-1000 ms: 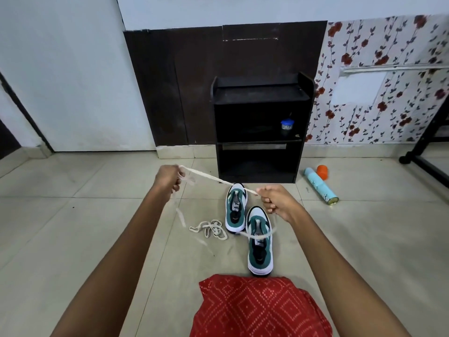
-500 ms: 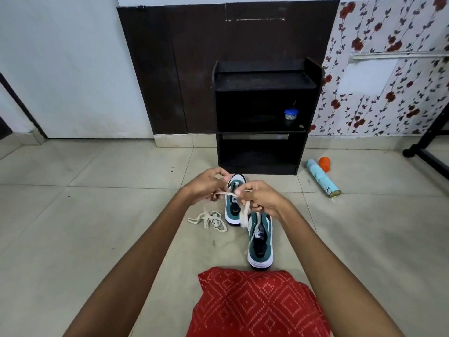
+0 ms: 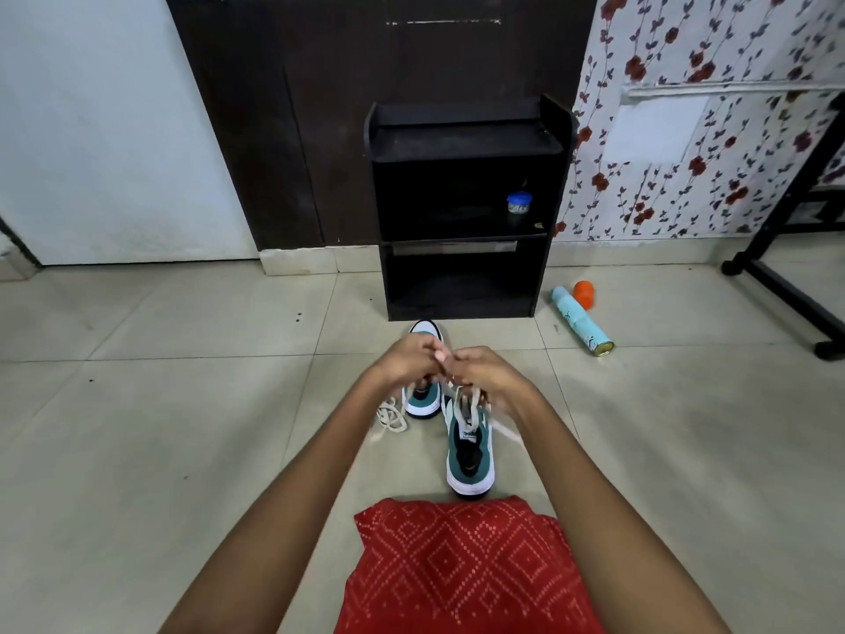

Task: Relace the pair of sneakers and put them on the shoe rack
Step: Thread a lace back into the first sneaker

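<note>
Both hands meet just above the front of the near sneaker (image 3: 471, 455), which stands on the floor (image 3: 183, 427) with its heel toward the person, so the lace holes face up and are easy to reach. The left hand (image 3: 407, 366) and the right hand (image 3: 491, 379) touch at the fingertips, each with a narrow grip pinched on the cream lace (image 3: 474, 401) — held short and close, I judge, so an end can be steered through a hole rather than flop about. Slack strands trail down beside the shoe's opening. The far sneaker (image 3: 420, 402) waits just beside it on the left, partly hidden under the left hand, and a second lace (image 3: 391, 416) lies in a loose heap on the floor at its left side, likely meant for that shoe. The shoe rack (image 3: 466, 144) stands against the far wall straight beyond the pair — handy for the last step; a small blue tub (image 3: 519, 203) sits on its upper shelf. Lacing looks barely begun, so shelving is some way off
</note>
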